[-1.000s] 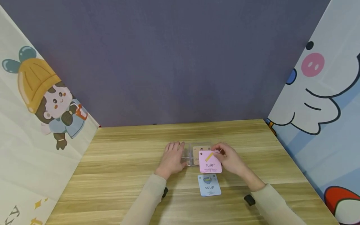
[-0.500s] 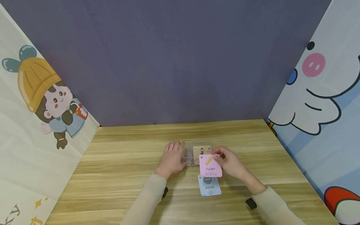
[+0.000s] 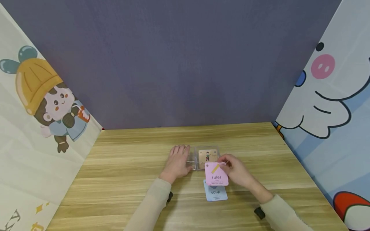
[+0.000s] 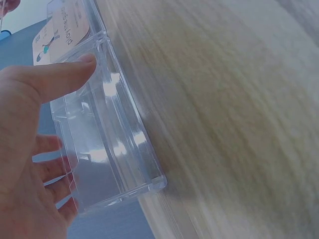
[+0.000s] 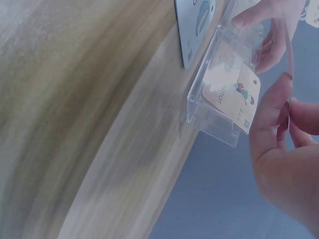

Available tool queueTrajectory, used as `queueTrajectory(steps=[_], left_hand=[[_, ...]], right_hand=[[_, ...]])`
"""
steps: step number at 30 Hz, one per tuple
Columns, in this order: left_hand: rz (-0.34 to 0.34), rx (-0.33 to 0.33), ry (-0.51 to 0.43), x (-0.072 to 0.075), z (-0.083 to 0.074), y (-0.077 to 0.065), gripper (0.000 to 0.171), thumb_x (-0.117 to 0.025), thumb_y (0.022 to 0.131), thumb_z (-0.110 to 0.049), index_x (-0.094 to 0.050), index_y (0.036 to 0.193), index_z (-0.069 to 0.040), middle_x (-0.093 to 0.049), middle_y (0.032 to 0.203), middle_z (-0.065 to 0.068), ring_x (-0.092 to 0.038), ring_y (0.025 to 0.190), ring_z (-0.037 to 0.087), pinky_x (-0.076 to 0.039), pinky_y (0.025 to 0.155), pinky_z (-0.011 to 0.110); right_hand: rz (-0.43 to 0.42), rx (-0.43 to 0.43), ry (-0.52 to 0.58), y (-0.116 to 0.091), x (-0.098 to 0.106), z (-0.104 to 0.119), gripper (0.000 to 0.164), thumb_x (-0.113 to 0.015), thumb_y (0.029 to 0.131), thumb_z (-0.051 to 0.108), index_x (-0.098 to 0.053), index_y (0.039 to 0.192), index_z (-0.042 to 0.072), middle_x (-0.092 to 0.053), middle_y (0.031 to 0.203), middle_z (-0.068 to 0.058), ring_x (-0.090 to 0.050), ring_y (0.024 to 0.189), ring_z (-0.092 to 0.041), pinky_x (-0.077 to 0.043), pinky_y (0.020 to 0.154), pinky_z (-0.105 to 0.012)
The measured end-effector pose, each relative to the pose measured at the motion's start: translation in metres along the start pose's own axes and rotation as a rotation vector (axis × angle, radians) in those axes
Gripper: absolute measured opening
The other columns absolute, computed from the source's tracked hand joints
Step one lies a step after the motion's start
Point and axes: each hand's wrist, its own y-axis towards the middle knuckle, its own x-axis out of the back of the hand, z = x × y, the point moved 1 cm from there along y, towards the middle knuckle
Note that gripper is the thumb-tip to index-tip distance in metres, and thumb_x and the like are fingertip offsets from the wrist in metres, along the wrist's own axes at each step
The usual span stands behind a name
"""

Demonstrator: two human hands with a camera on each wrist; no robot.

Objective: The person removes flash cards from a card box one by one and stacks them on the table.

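Note:
My left hand [image 3: 176, 163] holds the left part of a clear plastic card box [image 4: 107, 144], its thumb at the near wall and its fingers at the far side. A tan card [image 5: 232, 82] with a small figure printed on it lies in the box's right compartment. My right hand [image 3: 235, 169] pinches a pink flash card [image 3: 216, 177] marked "ruler" by its upper right corner. That card is in front of the box and overlaps the top of a light blue flash card [image 3: 216, 195] marked "soup" on the table. In the right wrist view the pink card shows nearly edge-on.
The wood-grain table [image 3: 124, 179] extends around the box and cards. A dark grey panel [image 3: 185, 64] stands behind it, with cartoon-printed sheets on the left and right. Dark bands [image 3: 259, 213] show near the sleeves.
My right hand has brought the pink card down toward the near side, uncovering more of the tan card and covering the soup card's picture. My left hand stays on the box.

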Motion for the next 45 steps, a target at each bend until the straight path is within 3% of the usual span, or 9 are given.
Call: queueTrajectory(steps=[14, 26, 34, 45], left_hand=[[0.008, 0.006, 0.0, 0.0, 0.001, -0.001, 0.096, -0.079, 0.083, -0.05, -0.035, 0.156, -0.006, -0.044, 0.152, 0.015, -0.037, 0.141, 0.033, -0.021, 0.123, 0.049], [0.002, 0.003, 0.002, -0.001, 0.001, -0.001, 0.096, -0.079, 0.083, -0.05, -0.035, 0.156, -0.006, -0.044, 0.151, 0.015, -0.038, 0.141, 0.033, -0.021, 0.123, 0.05], [0.0, -0.005, 0.001, 0.0, 0.001, -0.001, 0.096, -0.079, 0.083, -0.051, -0.035, 0.156, -0.006, -0.044, 0.151, 0.015, -0.038, 0.141, 0.033, -0.021, 0.123, 0.05], [-0.008, -0.003, 0.011, -0.001, 0.002, -0.001, 0.097, -0.079, 0.083, -0.051, -0.035, 0.156, -0.005, -0.045, 0.151, 0.016, -0.038, 0.14, 0.033, -0.022, 0.123, 0.05]], right_hand=[[0.035, -0.042, -0.011, -0.004, -0.008, -0.005, 0.02, -0.062, 0.095, -0.002, -0.067, 0.113, 0.004, -0.063, 0.1, -0.003, -0.057, 0.082, -0.018, -0.052, 0.066, -0.026], [0.062, -0.006, -0.023, -0.007, -0.011, -0.011, 0.019, -0.063, 0.095, -0.002, -0.066, 0.113, -0.001, -0.063, 0.099, -0.003, -0.056, 0.083, -0.017, -0.052, 0.069, -0.025], [0.084, 0.036, -0.054, -0.009, -0.015, -0.012, 0.015, -0.065, 0.094, 0.0, -0.067, 0.107, 0.007, -0.062, 0.096, -0.001, -0.055, 0.08, -0.013, -0.05, 0.067, -0.025], [0.112, 0.015, -0.074, -0.01, -0.02, -0.013, 0.017, -0.065, 0.093, -0.002, -0.067, 0.104, 0.01, -0.061, 0.095, 0.001, -0.053, 0.078, -0.012, -0.049, 0.067, -0.024]])
